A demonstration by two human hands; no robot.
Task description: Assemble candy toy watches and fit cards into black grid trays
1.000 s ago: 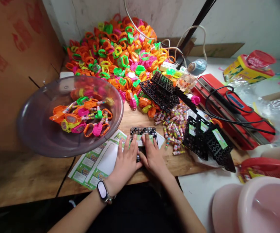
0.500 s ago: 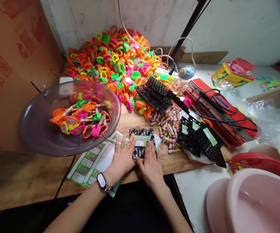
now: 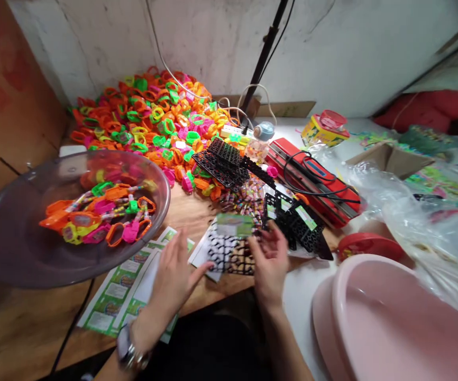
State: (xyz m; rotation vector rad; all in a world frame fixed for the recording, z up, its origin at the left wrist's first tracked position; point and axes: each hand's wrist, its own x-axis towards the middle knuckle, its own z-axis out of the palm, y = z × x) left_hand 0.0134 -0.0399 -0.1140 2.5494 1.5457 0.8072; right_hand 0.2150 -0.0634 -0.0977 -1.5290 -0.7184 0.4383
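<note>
My right hand point(image 3: 271, 259) grips the right edge of a black plastic grid point(image 3: 232, 254), which is blurred and raised a little above the wooden table. A green and white label point(image 3: 235, 226) lies across the grid's far end. To the left, my left hand point(image 3: 173, 275) has its fingers stretched out, its thumb tip by the grid's left edge; whether it touches is unclear. Sheets of green printed labels point(image 3: 116, 291) lie partly under my left hand and forearm. A white paper point(image 3: 201, 253) shows beneath the grid. Several labelled black grids point(image 3: 302, 225) are stacked to the right.
A purple translucent bowl point(image 3: 26, 248) at left holds colourful toy watches. A large heap of toy watches point(image 3: 145, 116) fills the back. Beyond the grid are wrapped candies point(image 3: 253, 193) and bare black grids point(image 3: 223, 161). At right are a red sealing machine point(image 3: 312, 180) and a pink basin point(image 3: 372, 296).
Both hands were pressed flat on the labelled grid. Now the left hand has come off to the left, and the right has lifted the grid by its edge. The view has swung right.
</note>
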